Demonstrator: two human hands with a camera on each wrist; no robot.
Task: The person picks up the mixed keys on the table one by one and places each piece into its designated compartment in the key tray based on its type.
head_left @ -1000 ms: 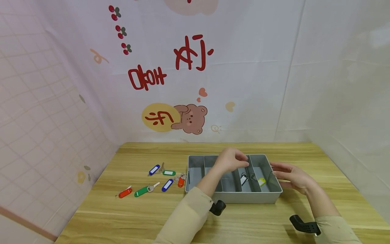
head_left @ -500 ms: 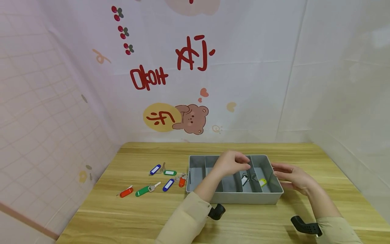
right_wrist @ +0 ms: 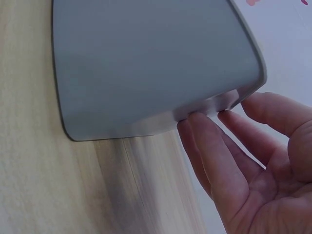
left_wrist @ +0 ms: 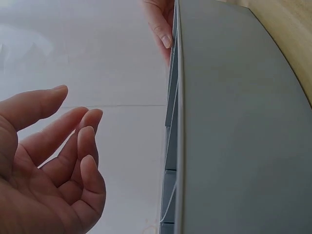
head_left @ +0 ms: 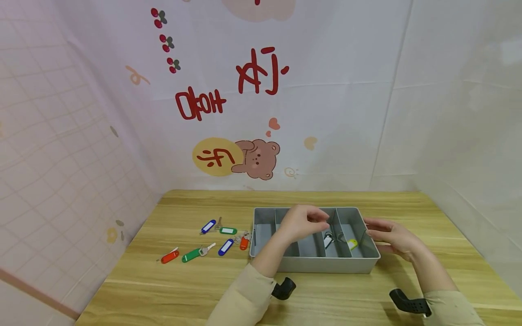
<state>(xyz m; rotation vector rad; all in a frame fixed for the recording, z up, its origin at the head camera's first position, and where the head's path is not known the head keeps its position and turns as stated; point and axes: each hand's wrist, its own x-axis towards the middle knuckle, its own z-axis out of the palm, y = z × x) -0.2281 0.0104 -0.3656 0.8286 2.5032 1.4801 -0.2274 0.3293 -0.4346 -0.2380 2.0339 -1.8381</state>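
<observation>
A grey divided box (head_left: 326,265) stands on the wooden table. Above its middle compartments hovers my left hand (head_left: 302,223), with nothing between its loosely bent fingers. The left wrist view shows the thumb and fingertips of this left hand (left_wrist: 61,165) apart. At the box's right end, my right hand (head_left: 394,237) touches the outer wall. In the right wrist view, this right hand's fingers (right_wrist: 214,156) are extended against the wall, the thumb near the rim. One compartment holds a key tag with a white label (head_left: 328,240); the rightmost holds a yellow key tag (head_left: 352,244).
Left of the box lie several key tags with keys: a red tag (head_left: 170,256), a green tag (head_left: 190,255), a blue tag (head_left: 225,247), another blue tag (head_left: 208,226), another green tag (head_left: 228,231) and an orange-red tag (head_left: 244,243). A printed cloth (head_left: 338,136) hangs behind the table.
My left hand has drifted slightly left, away from the compartment with the white-labelled tag. The right hand stays against the box's end. The whole head view has shifted a little.
</observation>
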